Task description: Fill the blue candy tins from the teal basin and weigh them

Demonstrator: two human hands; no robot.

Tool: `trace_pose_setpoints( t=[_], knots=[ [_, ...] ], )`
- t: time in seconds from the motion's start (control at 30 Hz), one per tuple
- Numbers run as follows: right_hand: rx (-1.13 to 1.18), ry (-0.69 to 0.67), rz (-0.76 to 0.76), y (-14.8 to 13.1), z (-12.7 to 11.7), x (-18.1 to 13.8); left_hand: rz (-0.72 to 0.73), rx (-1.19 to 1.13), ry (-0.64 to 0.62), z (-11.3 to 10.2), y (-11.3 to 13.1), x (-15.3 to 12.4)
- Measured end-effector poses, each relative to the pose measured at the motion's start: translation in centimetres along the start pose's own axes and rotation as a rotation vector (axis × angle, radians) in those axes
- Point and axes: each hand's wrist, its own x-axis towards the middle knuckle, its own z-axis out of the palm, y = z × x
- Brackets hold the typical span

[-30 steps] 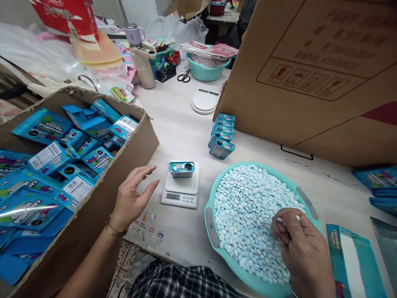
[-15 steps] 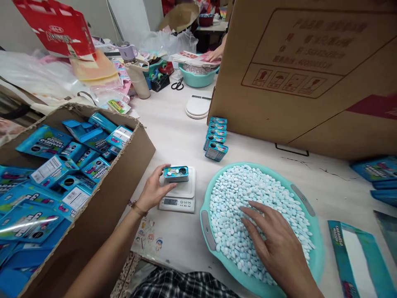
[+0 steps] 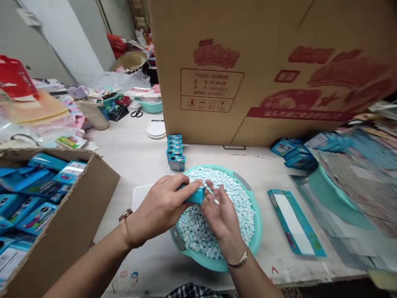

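My left hand [image 3: 166,203] grips a small blue candy box [image 3: 196,195], tipped on its side above the basin. Close beside the box's end, my right hand [image 3: 221,211] is turned palm up, its fingers apart and slightly curled. A few pale candies [image 3: 212,193] show between the box and those fingers, blurred; whether they rest on the hand I cannot tell. Below both hands is a turquoise basin [image 3: 257,231] full of pale blue and white candies [image 3: 201,236]. The white digital scale [image 3: 140,195] is partly hidden behind my left forearm and hand.
Several filled boxes [image 3: 176,162] stand in a row behind the basin. A carton of blue boxes [image 3: 93,198] is at left. A big cardboard box [image 3: 214,124] walls off the back. At right lie a flat blue package [image 3: 294,223], stacked blue boxes [image 3: 299,159] and plastic sheets [image 3: 350,244].
My left hand has lifted the box off the scale, carried it right over the basin and tipped it. My right hand has risen from the candies and turned palm up. The view has swung right.
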Motion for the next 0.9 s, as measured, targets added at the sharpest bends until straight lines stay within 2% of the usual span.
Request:
trace_pose_setpoints(
  t=[0.1,0.2,0.33,0.67,0.8,0.9],
  knots=[
    [0.125,0.007,0.030,-0.1,-0.1,0.5,0.090,0.139,-0.166,0.7,1.2,2.4],
    [0.159,0.019,0.016,-0.2,-0.4,0.6,0.127,0.197,-0.217,1.2,1.8,3.4],
    [0.156,-0.030,0.016,0.0,-0.5,0.5,0.144,0.244,-0.283,1.5,1.9,3.5],
    [0.142,-0.113,0.018,1.0,-0.1,0.7,0.091,0.245,-0.302,0.2,2.2,3.1],
    [0.133,-0.045,0.032,1.1,0.9,0.4,0.036,0.168,-0.325,0.1,1.3,2.9],
    [0.113,0.008,0.041,1.1,1.3,0.2,-0.017,0.058,-0.271,-0.1,0.4,2.4]
  ],
)
